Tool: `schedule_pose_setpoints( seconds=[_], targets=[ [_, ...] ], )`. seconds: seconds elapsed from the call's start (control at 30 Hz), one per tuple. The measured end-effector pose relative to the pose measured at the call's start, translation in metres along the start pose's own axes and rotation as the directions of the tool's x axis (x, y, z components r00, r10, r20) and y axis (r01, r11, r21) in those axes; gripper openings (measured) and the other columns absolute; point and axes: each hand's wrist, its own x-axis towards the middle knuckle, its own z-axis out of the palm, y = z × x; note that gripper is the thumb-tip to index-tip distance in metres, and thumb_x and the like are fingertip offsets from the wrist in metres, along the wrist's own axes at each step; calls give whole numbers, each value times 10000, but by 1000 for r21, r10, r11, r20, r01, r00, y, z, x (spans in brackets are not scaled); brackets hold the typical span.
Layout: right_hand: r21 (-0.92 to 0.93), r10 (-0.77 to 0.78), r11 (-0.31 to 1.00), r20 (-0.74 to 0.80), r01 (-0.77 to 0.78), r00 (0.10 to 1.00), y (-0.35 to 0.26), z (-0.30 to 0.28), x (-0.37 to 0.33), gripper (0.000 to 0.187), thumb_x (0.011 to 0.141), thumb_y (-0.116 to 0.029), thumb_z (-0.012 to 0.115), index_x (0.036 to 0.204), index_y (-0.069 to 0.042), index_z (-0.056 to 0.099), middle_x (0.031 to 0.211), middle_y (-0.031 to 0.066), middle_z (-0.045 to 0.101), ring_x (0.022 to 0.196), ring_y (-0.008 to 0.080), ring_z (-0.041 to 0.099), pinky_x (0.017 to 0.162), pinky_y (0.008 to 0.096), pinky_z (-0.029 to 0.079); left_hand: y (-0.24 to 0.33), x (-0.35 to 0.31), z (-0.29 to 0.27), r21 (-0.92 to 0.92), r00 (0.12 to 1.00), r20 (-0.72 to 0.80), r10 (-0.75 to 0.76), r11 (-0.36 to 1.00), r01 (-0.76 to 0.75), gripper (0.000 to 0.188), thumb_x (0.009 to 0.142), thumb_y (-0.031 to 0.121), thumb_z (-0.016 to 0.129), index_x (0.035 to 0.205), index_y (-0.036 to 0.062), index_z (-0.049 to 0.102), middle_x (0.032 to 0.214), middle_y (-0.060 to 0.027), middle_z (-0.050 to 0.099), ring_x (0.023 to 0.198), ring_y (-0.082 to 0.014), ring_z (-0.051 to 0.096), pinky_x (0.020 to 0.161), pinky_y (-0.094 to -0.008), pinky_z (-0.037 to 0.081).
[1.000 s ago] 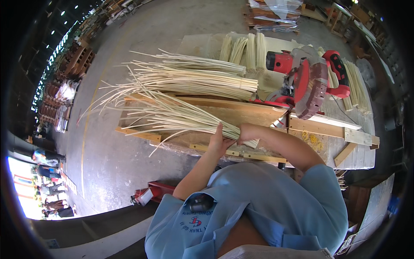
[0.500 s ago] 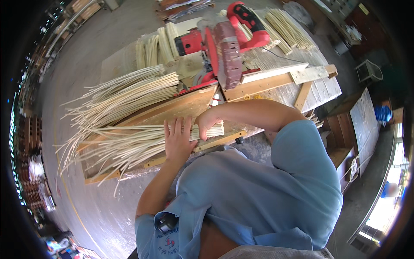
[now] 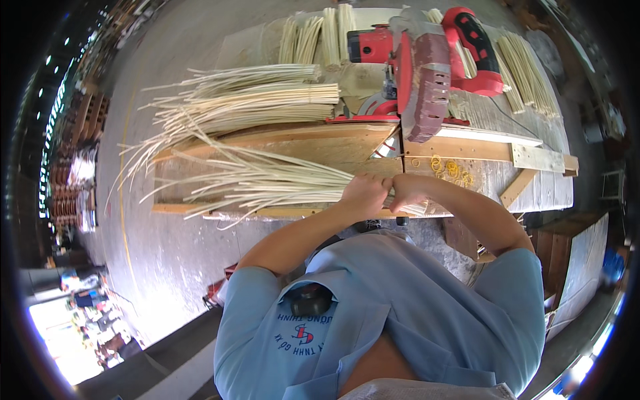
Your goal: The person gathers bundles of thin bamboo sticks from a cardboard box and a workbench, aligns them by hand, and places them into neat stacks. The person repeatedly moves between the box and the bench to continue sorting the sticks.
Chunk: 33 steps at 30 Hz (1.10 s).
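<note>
Readable print stands on the light-blue shirt (image 3: 427, 300): dark lettering (image 3: 293, 349), set in a ring about a red and dark-blue emblem (image 3: 302, 333) (located on the left side of the wearer's chest, below a dark object (image 3: 311, 303)).

The pale strand bundle (image 3: 293, 183) fans out leftward.

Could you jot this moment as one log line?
Left grip: around pale strand bundle; Right grip: at bundle's right end; Beyond: red saw, yellow bands
</note>
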Motion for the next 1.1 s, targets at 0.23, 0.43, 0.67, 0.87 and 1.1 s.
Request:
schedule_pose_setpoints(
  seconds=[0.23, 0.43, 0.67, 0.87, 1.1],
  targets=[
    [-313, -24, 944, -383, -106, 923, -9, 30, -47, 625, 659, -322, 825, 1165, -50, 580, 1021, 180, 701, 969, 373, 687, 808, 452, 546, 2, 0, -16, -36, 999, 47, 3, 999, -1, 328, 753, 182, 709, 1041, 47, 629, 902, -129, 690, 871, -331, 683, 768, -429, 523],
    [-285, 150, 897, -521, -337, 840, -23, 60, -57, 452, 703, -238, 734, 1100, -59, 615, 941, 183, 714, 916, 359, 704, 814, 461, 549, 9, -8, -19, -64, 993, 6, 120, 991, -120, 360, 733, 169, 736, 1052, 45, 625, 894, -123, 697, 858, -339, 690, 747, -439, 530],
    [-215, 261, 886, -501, -411, 825, -32, 84, -106, 412, 696, -226, 714, 1063, -56, 636, 901, 200, 717, 901, 371, 705, 807, 463, 558, 48, -10, -18, -92, 976, 81, 201, 977, -194, 422, 713, 197, 791, 1064, 38, 620, 915, -116, 699, 873, -332, 697, 773, -435, 523],
    [-181, 289, 888, -494, -423, 820, -17, 93, -131, 420, 707, -229, 720, 1083, -63, 632, 917, 174, 718, 901, 348, 712, 795, 440, 565, 85, -2, -26, -3, 977, 80, 196, 981, -196, 516, 652, 260, 849, 1068, 47, 630, 948, -98, 696, 906, -317, 695, 832, -430, 506],
    [-253, 221, 876, -546, -411, 808, 34, 82, -163, 409, 733, -222, 724, 1104, -80, 626, 942, 149, 721, 914, 299, 723, 789, 414, 568, 126, 45, -16, 70, 970, 120, 211, 973, -220, 499, 648, 286, 851, 1032, 44, 643, 994, -111, 695, 974, -301, 683, 851, -422, 505]
  ],
)
